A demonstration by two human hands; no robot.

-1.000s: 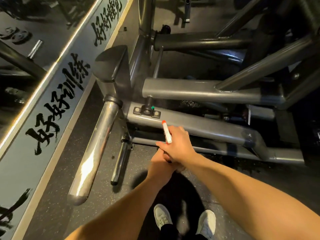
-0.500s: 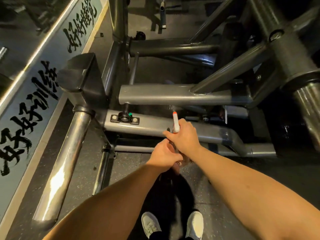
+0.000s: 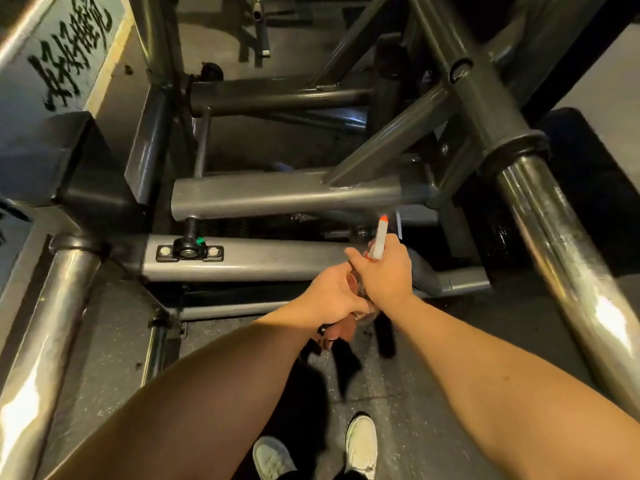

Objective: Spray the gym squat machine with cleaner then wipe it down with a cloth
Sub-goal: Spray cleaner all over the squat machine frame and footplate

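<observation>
Spray bottle (image 3: pixel 379 237) moved right, nozzle jutting above right hand (image 3: pixel 388 277).

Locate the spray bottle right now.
Head view, just right of centre: the spray bottle is held by the right hand, orange tip up, in front of the lower grey beam, left hand beside it.

We note squat machine (image 3: pixel 277 195) frame: grey painted metal, smooth, dull satin sheen. Weight sleeves (image 3: pixel 568 271): bare polished metal, glossy, streaked with reflections. Spray bottle (image 3: pixel 379 240): smooth white plastic, orange tip. Floor (image 3: pixel 110 341): we read dark rubber, matt, speckled, grainy.
</observation>
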